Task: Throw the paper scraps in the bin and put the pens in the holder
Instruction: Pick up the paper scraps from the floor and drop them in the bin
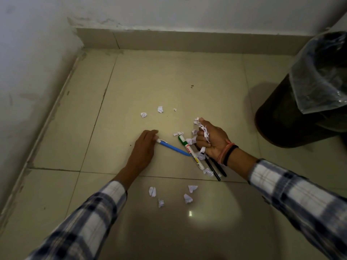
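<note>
Though well begun, far from finished. Nearest, four crumpled paper scraps (pixel 152 191) loose on the tiled floor (pixel 169 81), untouched. Just beyond, left hand (pixel 143 149) flat on the tile, fingertips pressed to the white end of a blue pen (pixel 173 147), touching rather than gripping; whether closed round it, impossible to tell. To the right, right hand (pixel 210 141) clenched on a fistful of gathered scraps (pixel 205 131), white paper poking out between the fingers. Beneath and beside that fist, a green-capped whiteboard marker (pixel 190 152) and two black pens (pixel 215 168) lying on the floor, more scraps scattered among them. Farther out, three small scraps (pixel 160 109) lying apart on the tile. Far right, the dark bin (pixel 293 109) with its clear liner, upright, contents hidden. No holder in view. By this showing: one handful collected but not binned, every pen on the floor, scraps near and far left to pick up.
</note>
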